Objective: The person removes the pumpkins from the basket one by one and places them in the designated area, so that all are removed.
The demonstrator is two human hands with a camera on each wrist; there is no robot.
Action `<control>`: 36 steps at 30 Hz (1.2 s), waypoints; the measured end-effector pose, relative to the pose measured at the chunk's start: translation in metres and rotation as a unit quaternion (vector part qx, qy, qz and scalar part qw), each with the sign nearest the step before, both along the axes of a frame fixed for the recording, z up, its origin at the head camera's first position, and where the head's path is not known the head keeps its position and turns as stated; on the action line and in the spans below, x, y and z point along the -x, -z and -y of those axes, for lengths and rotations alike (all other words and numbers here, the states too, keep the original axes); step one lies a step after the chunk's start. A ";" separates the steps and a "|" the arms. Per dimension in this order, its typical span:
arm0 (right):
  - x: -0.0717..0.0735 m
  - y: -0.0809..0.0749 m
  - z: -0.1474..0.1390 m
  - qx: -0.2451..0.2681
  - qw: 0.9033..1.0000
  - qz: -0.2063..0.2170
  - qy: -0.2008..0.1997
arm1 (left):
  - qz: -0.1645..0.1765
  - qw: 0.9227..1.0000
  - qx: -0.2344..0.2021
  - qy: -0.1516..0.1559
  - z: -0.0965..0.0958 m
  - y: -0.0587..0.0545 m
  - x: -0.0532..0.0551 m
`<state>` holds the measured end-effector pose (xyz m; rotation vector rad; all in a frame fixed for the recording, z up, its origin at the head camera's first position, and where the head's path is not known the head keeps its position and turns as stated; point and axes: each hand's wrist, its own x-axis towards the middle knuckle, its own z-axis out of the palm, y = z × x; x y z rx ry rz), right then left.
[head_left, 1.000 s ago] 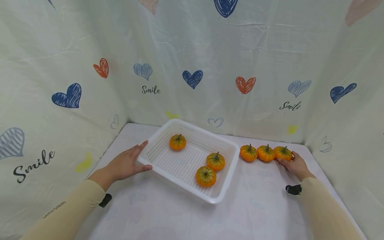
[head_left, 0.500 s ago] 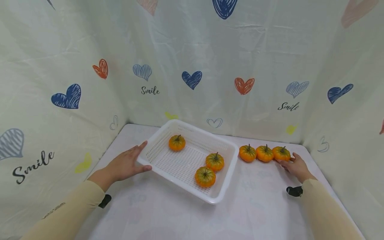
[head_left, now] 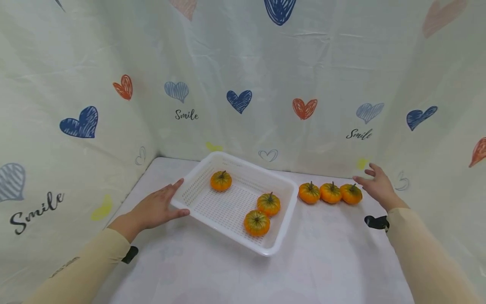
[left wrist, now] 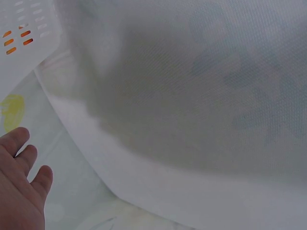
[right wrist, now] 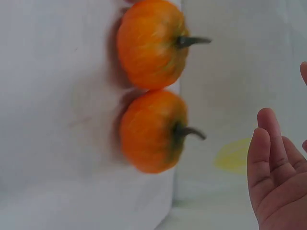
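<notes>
A white perforated plastic basket (head_left: 231, 242) stands at an angle on the table, with 3 small orange pumpkins inside. One pumpkin (head_left: 221, 181) sits toward its back left; the other two, (head_left: 268, 204) touch near the right end. My left hand (head_left: 157, 207) is spread at the basket's left corner, fingertips and thumb against the rim. Right of the basket, 3 more pumpkins stand in a row: a left one (head_left: 309, 193), a middle one (head_left: 330, 193) and a right one (head_left: 351, 194). Raised just beyond the right one, my right hand (head_left: 379, 185) holds nothing, its fingers relaxed.
A white-covered table (head_left: 322, 257) bears everything. Pale curtain walls (head_left: 273, 135) with printed hearts and "Smile" lettering enclose its back and sides. A dark camera mount (head_left: 376, 222) is strapped at the right wrist, another (head_left: 130, 255) at the left.
My right hand has let go of the rightmost pumpkin and lifted up and away from it. The left hand stays at the basket. The head view has shifted slightly.
</notes>
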<state>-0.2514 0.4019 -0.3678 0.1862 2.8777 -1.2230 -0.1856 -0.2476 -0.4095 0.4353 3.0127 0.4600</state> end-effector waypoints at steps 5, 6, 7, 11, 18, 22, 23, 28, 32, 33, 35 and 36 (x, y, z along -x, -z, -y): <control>0.021 -0.037 0.048 -0.008 0.998 -0.029 -0.058 | 0.001 1.000 0.004 -0.003 0.002 0.000 0.000; 0.025 -0.043 0.060 -0.008 0.997 -0.033 -0.068 | 0.001 1.000 0.004 -0.004 0.002 0.000 0.000; 0.029 -0.048 0.072 -0.009 0.996 -0.035 -0.078 | 0.001 1.000 0.004 -0.004 0.003 0.000 0.000; 0.044 -0.064 0.117 -0.008 0.991 -0.041 -0.126 | 0.002 1.000 0.002 -0.004 0.003 -0.001 0.000; 0.056 -0.072 0.202 0.013 0.974 -0.050 -0.219 | 0.005 1.000 0.000 -0.002 0.004 0.002 0.001; 0.060 -0.066 0.248 0.031 0.965 -0.035 -0.257 | 0.005 1.000 -0.001 -0.002 0.005 0.001 0.000; 0.060 -0.063 0.258 0.037 0.963 -0.027 -0.266 | 0.005 1.000 -0.002 -0.002 0.004 0.001 0.000; 0.061 -0.045 0.299 0.031 0.951 0.011 -0.307 | 0.005 1.000 -0.005 0.000 0.002 0.000 0.000; 0.060 -0.029 0.321 0.016 0.948 0.032 -0.316 | 0.001 1.000 -0.003 0.003 0.001 -0.002 0.000; 0.061 -0.025 0.325 0.015 0.948 0.036 -0.316 | 0.001 1.000 -0.003 0.003 0.001 -0.002 0.000; 0.062 -0.015 0.333 0.015 0.947 0.045 -0.319 | 0.002 1.000 -0.004 0.004 0.001 -0.003 0.000; 0.063 -0.010 0.337 0.016 0.946 0.050 -0.320 | 0.002 1.000 -0.005 0.004 0.001 -0.003 0.000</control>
